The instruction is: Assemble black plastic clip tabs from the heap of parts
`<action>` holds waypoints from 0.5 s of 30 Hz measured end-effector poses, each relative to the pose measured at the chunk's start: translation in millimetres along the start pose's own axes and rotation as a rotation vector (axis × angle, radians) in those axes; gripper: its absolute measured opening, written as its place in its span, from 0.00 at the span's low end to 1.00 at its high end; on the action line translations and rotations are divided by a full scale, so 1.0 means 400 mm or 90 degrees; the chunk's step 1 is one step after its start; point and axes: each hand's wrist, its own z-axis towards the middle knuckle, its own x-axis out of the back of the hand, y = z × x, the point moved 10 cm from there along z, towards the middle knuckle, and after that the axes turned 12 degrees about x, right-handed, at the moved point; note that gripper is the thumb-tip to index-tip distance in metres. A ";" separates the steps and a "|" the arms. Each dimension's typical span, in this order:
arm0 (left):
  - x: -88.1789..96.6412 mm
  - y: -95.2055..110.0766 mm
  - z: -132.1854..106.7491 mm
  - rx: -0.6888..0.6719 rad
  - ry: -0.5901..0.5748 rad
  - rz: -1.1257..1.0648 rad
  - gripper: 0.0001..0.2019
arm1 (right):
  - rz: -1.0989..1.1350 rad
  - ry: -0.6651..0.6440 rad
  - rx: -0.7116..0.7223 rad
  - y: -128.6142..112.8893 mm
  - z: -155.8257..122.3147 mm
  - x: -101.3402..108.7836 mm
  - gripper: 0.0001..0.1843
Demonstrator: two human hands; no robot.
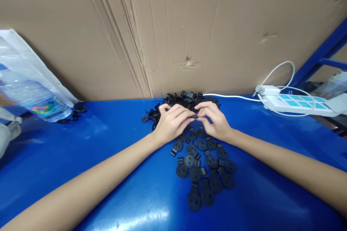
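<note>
Both hands meet over the middle of the table at a small black plastic piece. My left hand pinches its left end between thumb and fingers. The thumb and fingers of my right hand are closed on the right end. Most of the piece is covered by fingertips, so its full shape is hidden. Behind the hands is a heap of black plastic parts. In front of them lie several black round discs with two holes and a short tab, spread loosely and partly overlapping.
The blue table backs onto a cardboard sheet. At left, a clear water bottle lies by a white bag. A white power strip with a plugged-in charger and cables sits at right, beside a blue metal frame.
</note>
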 end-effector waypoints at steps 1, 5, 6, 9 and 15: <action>-0.003 0.001 -0.001 -0.004 -0.006 -0.002 0.09 | -0.003 0.002 0.005 -0.003 0.000 0.002 0.07; -0.009 -0.006 0.000 0.004 -0.007 -0.012 0.08 | -0.006 0.005 0.004 -0.005 -0.002 0.004 0.05; -0.007 -0.009 0.000 0.011 -0.001 -0.013 0.08 | -0.009 0.000 0.003 -0.004 -0.001 0.002 0.04; -0.004 -0.019 0.003 0.034 0.013 -0.011 0.06 | -0.040 -0.024 0.003 -0.006 0.008 -0.001 0.05; -0.004 -0.018 -0.002 0.038 0.010 -0.017 0.06 | -0.125 -0.176 -0.048 -0.034 -0.012 0.064 0.11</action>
